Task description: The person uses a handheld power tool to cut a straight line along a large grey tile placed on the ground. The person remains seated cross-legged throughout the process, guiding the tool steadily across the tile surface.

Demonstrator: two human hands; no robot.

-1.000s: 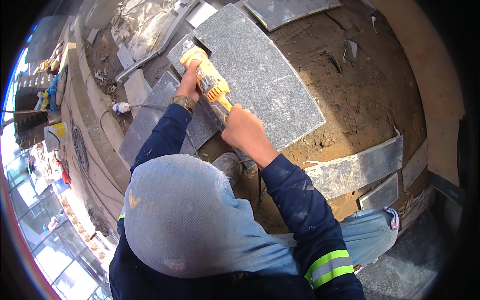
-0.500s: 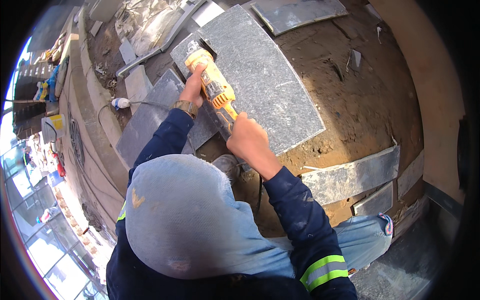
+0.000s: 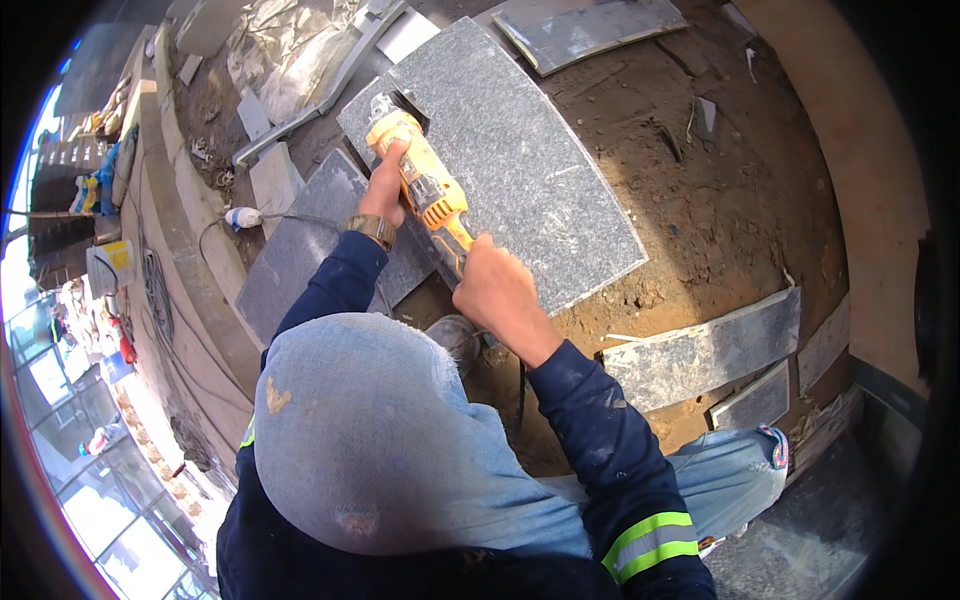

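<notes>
Both my hands are closed on a yellow angle grinder (image 3: 428,178), its head pointing to the far left. My left hand (image 3: 384,188), with a watch on the wrist, wraps the body close behind the head. Around the rear handle my right hand (image 3: 497,292) is clenched. The grinder's disc end lies at the left edge of a large grey stone slab (image 3: 530,165); the disc itself is mostly hidden. A second grey slab (image 3: 300,240) lies under my left forearm.
A cable with a white connector (image 3: 243,217) runs across the left slab. Another slab (image 3: 590,28) lies at the far side. On the brown soil at right rest a pale stone strip (image 3: 710,350) and a smaller offcut (image 3: 752,402). My bent knee (image 3: 350,430) fills the near middle.
The grinder and both hands keep nearly the same place along the slab's left edge. The whole view has shifted slightly.
</notes>
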